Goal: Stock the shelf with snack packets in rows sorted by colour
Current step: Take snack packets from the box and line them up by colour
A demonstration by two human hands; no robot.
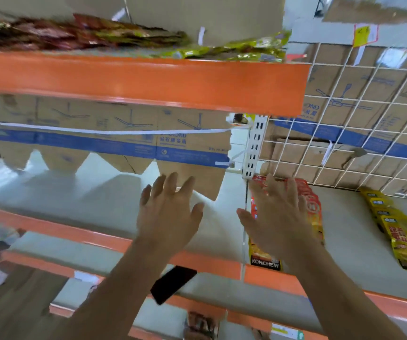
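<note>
The red snack packets (313, 202) are half hidden by the spread right hand (279, 217); the left hand (170, 214) is spread, empty, over the grey shelf (94, 195).

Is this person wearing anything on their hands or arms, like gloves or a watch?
No. The left hand and right hand are bare: no gloves, rings or watch show. The left forearm and right forearm are bare too, no sleeves in view.

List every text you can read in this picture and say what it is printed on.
"KONCHEW": on the front red packet.
"钻石牌吊扇": on the cardboard box, slightly blurred.
The print on the yellow packets and the yellow tag is too blurred to read.
</note>
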